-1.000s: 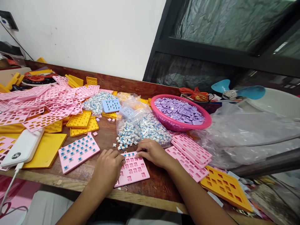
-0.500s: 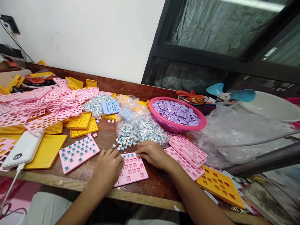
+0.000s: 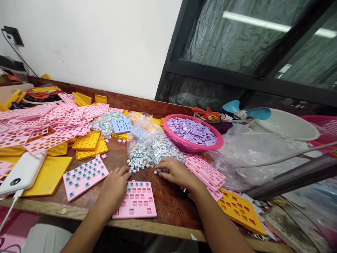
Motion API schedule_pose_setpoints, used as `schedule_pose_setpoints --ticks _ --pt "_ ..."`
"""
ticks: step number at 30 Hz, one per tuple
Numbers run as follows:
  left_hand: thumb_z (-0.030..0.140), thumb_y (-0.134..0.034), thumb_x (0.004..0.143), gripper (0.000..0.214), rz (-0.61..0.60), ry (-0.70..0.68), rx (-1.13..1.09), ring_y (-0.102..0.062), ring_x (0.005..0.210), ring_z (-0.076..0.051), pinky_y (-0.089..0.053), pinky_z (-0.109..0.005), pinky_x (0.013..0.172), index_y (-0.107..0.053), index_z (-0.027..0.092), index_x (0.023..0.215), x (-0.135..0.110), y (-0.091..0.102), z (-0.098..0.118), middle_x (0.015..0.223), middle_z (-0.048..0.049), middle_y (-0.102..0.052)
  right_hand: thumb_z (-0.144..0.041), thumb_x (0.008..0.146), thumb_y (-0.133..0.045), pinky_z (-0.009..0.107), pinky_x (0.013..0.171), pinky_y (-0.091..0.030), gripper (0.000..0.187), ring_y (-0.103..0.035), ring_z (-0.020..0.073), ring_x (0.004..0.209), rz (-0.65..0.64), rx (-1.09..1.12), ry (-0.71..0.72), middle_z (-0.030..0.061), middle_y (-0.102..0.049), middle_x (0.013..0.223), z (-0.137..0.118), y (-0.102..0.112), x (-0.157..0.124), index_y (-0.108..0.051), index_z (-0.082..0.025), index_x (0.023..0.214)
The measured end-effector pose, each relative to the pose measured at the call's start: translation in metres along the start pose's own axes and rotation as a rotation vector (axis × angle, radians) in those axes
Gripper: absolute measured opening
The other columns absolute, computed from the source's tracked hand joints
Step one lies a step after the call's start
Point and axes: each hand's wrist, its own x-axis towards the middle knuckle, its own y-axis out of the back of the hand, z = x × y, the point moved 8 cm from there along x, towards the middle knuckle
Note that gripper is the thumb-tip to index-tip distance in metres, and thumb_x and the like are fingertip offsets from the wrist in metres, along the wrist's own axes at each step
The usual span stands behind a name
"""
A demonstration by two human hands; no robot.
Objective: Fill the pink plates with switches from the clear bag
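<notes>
A pink keyboard plate (image 3: 142, 207) lies near the table's front edge, with blue-topped key switches along its top row and one in the row below. My left hand (image 3: 116, 184) rests over its left side, fingers bent together near the upper left corner; what they hold, if anything, is hidden. My right hand (image 3: 175, 172) is up and right of the plate, its fingers curled over a few key switches (image 3: 158, 171) on the table. Behind both hands, a clear bag (image 3: 150, 135) spills loose switches (image 3: 139, 161). Left of my left hand sits another pink plate (image 3: 84, 179) filled with switches.
A pink basket (image 3: 219, 142) of purple pieces stands behind. Pink plates (image 3: 205, 170) and a yellow plate (image 3: 240, 211) lie at right. Leftward are a white power bank (image 3: 25, 174), yellow plates (image 3: 89, 140) and a heap of pink plates (image 3: 52, 121). Plastic bags (image 3: 244, 154) cover the right side.
My right hand has left the plate's top edge and moved to loose switches on its right. A switch now shows in the plate's second row. The plate sits straighter and nearer the front edge.
</notes>
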Motion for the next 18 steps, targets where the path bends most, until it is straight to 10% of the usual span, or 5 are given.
schedule_pose_setpoints --ticks 7,18 --pt "0.003 -0.040 0.092 0.048 0.030 0.010 -0.064 -0.053 0.121 -0.027 -0.042 -0.040 0.102 -0.064 0.019 0.130 -0.001 0.003 0.001 0.139 -0.0124 -0.056 -0.019 0.089 -0.069 0.033 0.082 -0.043 0.011 -0.061 0.0235 0.093 -0.034 -0.168 -0.067 0.0074 -0.067 0.094 -0.006 -0.018 0.005 -0.077 -0.022 0.096" --pt "0.007 -0.037 0.096 0.040 0.119 0.036 -0.213 -0.061 0.113 -0.024 -0.048 -0.037 0.100 -0.065 0.014 0.124 0.001 0.005 -0.008 0.127 -0.0127 -0.061 -0.030 0.098 -0.058 0.032 0.088 -0.049 0.021 -0.067 0.0201 0.095 0.046 0.493 0.037 0.0045 -0.074 0.104 -0.035 -0.016 0.006 -0.073 -0.022 0.110"
